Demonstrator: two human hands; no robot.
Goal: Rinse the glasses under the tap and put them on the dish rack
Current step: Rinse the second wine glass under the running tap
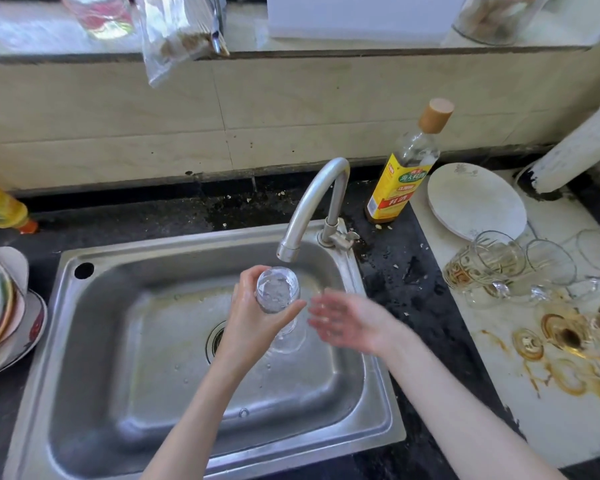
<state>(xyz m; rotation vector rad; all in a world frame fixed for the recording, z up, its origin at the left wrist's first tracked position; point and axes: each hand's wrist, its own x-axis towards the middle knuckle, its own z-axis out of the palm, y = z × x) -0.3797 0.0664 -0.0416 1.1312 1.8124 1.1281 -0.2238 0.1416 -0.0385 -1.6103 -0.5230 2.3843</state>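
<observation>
Open sink basin point(146, 341) below; tap spout point(312, 202) arches overhead, sauce bottle point(402, 174) and glasses point(506, 268) (clustered) crowd the right.

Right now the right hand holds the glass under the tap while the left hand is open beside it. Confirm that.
Wrong hand. In the head view the left hand holds the glass under the tap, while the right hand is open beside it.

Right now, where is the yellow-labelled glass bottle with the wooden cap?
The yellow-labelled glass bottle stands on the dark counter, just right of the steel tap, left of the white plate.
</observation>
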